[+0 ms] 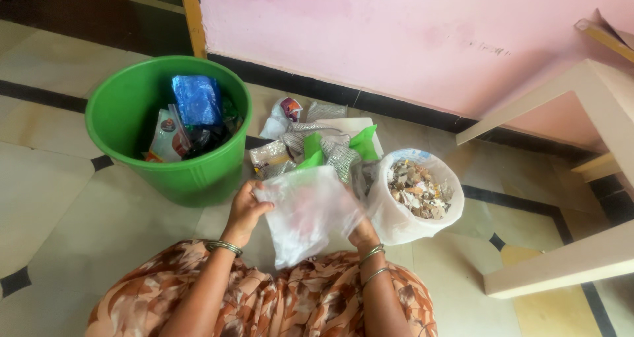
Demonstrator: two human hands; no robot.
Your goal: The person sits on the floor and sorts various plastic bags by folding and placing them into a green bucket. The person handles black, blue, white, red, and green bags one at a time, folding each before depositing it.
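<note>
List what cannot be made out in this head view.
- Right hand: mostly hidden behind the clear plastic bag both hands hold.
- Left hand: fingertips hidden by the bag's edge.
- Green bucket: its bottom is hidden by packets.
- Pile of wrappers: near part hidden by the bag.
- White bag of scraps: pieces too small to identify.

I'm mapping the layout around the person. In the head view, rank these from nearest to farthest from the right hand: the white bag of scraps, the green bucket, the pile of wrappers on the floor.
From the right hand:
1. White bag of scraps, just to its right.
2. Pile of wrappers, ahead on the floor, towards the wall.
3. Green bucket, far to the left, past the left hand.
</note>
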